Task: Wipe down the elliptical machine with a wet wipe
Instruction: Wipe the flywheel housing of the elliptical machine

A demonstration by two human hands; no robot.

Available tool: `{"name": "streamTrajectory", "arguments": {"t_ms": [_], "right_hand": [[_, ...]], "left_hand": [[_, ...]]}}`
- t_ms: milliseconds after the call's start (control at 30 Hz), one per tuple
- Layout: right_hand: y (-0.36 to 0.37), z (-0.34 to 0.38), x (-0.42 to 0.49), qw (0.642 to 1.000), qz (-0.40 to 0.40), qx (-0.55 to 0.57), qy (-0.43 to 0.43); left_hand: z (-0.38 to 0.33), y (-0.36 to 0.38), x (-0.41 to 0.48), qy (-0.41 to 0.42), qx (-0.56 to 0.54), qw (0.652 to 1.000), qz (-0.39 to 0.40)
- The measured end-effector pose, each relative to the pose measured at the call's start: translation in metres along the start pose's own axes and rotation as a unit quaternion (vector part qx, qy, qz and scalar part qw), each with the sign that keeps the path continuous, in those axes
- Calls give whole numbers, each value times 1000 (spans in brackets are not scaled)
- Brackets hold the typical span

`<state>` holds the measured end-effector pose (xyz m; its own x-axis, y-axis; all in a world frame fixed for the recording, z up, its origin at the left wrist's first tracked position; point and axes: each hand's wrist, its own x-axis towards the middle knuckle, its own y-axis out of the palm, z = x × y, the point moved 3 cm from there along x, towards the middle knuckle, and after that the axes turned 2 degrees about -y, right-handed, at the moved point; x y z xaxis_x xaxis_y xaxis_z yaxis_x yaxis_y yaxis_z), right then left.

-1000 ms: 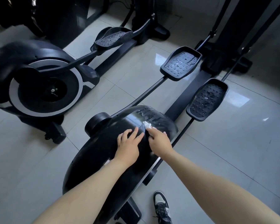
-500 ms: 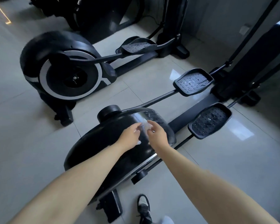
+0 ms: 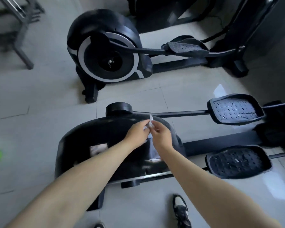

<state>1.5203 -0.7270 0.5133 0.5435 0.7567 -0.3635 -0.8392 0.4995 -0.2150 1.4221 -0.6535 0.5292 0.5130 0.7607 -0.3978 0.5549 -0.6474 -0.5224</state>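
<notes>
Head view, live: my left grip (image 3: 137, 132) and right grip (image 3: 161, 137) are together over the elliptical's (image 3: 220, 142) black cover (image 3: 97, 134). Both are pinching the small white wipe (image 3: 149, 124), fingers curled. The wipe sits between them, and I can't tell if it touches the cover. The far pedal (image 3: 235, 111) and near pedal (image 3: 237, 162) lie out past the right grip. A shoe (image 3: 181, 209) is on the floor below it.
</notes>
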Motion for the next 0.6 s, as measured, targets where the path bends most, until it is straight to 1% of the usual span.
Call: {"name": "streamTrajectory", "arguments": {"t_ms": [67, 133, 233, 300, 367, 433, 467, 533, 600], "right_hand": [[-5, -5, 20, 999, 11, -38, -27], [-10, -11, 38, 994, 6, -90, -55], [-18, -24, 54, 990, 2, -129, -60], [-18, -34, 57, 987, 30, -143, -66], [-13, -46, 58, 980, 82, -152, -101], [-7, -54, 58, 977, 122, -124, -125], [-7, -57, 59, 975, 129, -120, -133], [-9, -61, 67, 967, 134, -157, -152], [-17, -73, 80, 970, 114, -183, -112]], "left_hand": [[3, 11, 11, 21, 75, 996, -34], [4, 18, 21, 26, 135, 988, -66], [8, 29, 26, 4, 272, 958, -87], [12, 35, 27, -3, 338, 935, -104], [18, 39, 29, 5, 371, 921, -124], [22, 40, 31, 18, 394, 908, -139], [23, 41, 32, 25, 405, 903, -143], [27, 43, 32, 42, 432, 889, -142], [33, 44, 30, 61, 464, 873, -138]]}}
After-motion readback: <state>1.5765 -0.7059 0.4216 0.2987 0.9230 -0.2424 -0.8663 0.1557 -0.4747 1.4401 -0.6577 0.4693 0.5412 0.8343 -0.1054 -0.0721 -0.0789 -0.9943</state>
